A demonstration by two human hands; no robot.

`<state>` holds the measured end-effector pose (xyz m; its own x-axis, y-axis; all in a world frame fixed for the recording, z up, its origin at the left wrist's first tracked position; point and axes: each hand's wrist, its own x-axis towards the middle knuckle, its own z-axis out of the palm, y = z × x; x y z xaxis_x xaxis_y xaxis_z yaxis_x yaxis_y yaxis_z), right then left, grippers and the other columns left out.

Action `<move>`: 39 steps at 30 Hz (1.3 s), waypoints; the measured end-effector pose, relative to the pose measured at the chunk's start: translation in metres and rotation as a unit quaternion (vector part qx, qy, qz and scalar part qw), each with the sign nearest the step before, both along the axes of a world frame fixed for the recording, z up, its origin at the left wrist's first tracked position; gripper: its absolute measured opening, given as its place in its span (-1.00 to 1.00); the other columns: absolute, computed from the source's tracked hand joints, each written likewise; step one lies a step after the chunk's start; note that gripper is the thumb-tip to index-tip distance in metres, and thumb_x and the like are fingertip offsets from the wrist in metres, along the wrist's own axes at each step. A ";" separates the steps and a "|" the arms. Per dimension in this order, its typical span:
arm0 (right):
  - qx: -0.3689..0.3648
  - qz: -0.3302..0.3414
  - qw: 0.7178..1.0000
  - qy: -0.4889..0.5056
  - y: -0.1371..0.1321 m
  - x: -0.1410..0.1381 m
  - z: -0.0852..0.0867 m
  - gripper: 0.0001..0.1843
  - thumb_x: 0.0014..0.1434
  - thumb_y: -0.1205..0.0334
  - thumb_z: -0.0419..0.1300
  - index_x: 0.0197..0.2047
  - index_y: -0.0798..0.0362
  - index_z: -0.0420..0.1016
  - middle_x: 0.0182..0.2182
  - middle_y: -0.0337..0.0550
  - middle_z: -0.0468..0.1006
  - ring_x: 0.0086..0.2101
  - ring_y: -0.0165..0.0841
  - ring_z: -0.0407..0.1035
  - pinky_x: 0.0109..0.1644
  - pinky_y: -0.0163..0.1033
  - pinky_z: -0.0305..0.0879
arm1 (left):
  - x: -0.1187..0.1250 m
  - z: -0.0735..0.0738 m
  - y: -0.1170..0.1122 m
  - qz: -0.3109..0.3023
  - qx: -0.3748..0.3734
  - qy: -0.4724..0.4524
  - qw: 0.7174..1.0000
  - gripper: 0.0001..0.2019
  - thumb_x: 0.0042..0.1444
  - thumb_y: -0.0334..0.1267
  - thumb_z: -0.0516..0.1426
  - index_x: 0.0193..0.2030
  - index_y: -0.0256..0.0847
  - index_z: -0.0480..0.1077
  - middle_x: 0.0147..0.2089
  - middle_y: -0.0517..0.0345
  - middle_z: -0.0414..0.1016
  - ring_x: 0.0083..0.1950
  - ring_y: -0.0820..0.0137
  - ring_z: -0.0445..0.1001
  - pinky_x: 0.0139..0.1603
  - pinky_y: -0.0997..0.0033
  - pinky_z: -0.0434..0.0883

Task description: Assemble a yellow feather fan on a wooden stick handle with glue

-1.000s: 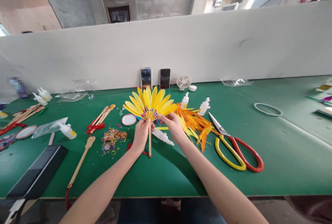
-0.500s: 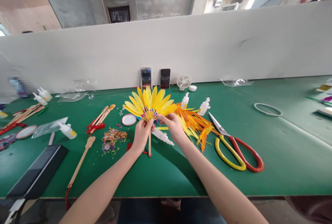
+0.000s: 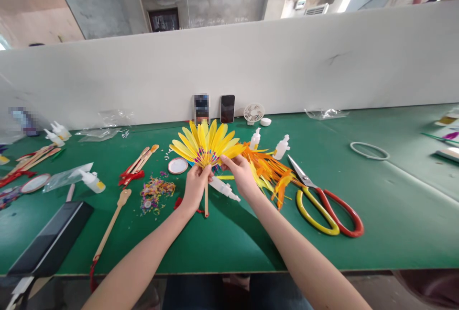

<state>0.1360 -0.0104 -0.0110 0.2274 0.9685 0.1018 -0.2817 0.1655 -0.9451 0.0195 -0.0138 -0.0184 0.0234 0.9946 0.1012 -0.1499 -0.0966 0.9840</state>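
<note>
A fan of yellow feathers [image 3: 206,145] on a thin wooden handle stands upright over the green table [image 3: 229,243]. My left hand [image 3: 195,186] is closed round the handle just under the feathers. My right hand [image 3: 241,174] pinches the fan's right lower edge at the coloured centre. A small white glue bottle [image 3: 224,188] lies on the table between and below the hands. A pile of loose orange and yellow feathers [image 3: 268,171] lies just right of my right hand.
Large scissors [image 3: 324,202] with red and yellow handles lie to the right. Two white bottles [image 3: 281,147], a small fan [image 3: 254,113] and phones [image 3: 227,108] stand behind. Left: a white lid [image 3: 178,165], coloured scraps [image 3: 156,190], wooden handles [image 3: 111,224], a black box [image 3: 50,240]. A white ring [image 3: 369,150] lies far right.
Almost nothing differs. Both hands stay on the feather fan, with only slight finger shifts at its base.
</note>
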 end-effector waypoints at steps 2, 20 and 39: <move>0.001 0.001 1.000 -0.002 0.000 0.000 0.000 -0.64 -0.27 -0.03 0.28 -0.54 0.06 0.33 -0.65 -0.34 0.31 -0.58 -0.47 0.19 -0.45 -0.30 0.17 | 0.000 0.000 0.000 -0.001 0.000 0.002 1.000 -0.76 -0.12 -0.12 0.15 -0.49 -0.27 0.29 -0.59 0.25 0.32 -0.55 0.53 0.29 -0.47 0.51 0.24; 0.008 -0.007 1.000 -0.007 -0.001 0.000 0.001 -0.66 -0.27 0.00 0.28 -0.53 0.06 0.33 -0.66 -0.34 0.32 -0.58 -0.46 0.20 -0.45 -0.29 0.18 | -0.001 -0.001 0.000 -0.018 0.024 0.035 0.999 -0.70 -0.09 -0.03 0.13 -0.47 -0.27 0.26 -0.57 0.26 0.30 -0.55 0.54 0.26 -0.47 0.51 0.24; 0.012 -0.008 1.000 -0.022 -0.002 0.001 0.003 -0.68 -0.26 0.00 0.27 -0.54 0.05 0.32 -0.64 -0.34 0.33 -0.56 -0.47 0.21 -0.43 -0.29 0.21 | 0.000 0.004 -0.002 -0.015 0.009 0.034 0.999 -0.71 -0.12 -0.06 0.15 -0.46 -0.27 0.27 -0.58 0.27 0.28 -0.55 0.54 0.24 -0.48 0.51 0.22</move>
